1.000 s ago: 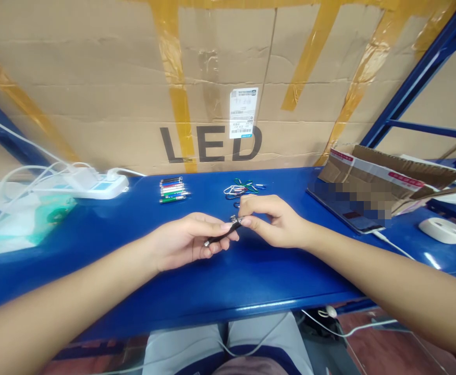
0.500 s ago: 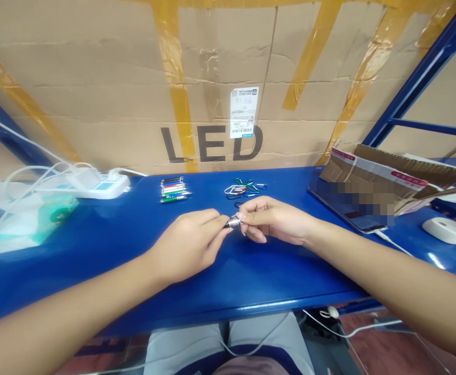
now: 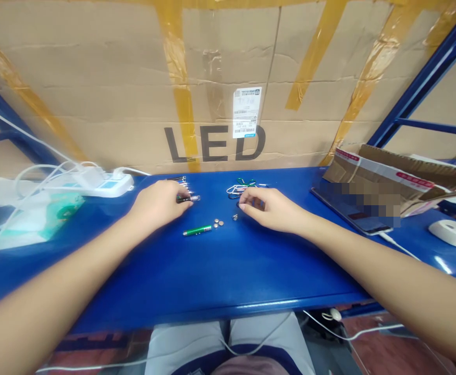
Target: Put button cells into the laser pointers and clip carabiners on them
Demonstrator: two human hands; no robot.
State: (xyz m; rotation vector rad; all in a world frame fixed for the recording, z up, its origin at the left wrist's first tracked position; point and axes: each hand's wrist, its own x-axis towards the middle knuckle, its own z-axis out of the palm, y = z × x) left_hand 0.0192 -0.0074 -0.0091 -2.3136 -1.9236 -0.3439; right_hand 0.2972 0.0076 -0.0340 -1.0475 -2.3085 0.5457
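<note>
Head view: the hands, joined over a pen half a second ago, are now apart, so their shared work seems paused. The left hand pinches a dark pen; the right hand curls beside the clips, grip unclear. Between and nearer than the hands lie a green pen and cells; just left of the right, a metal piece.
</note>
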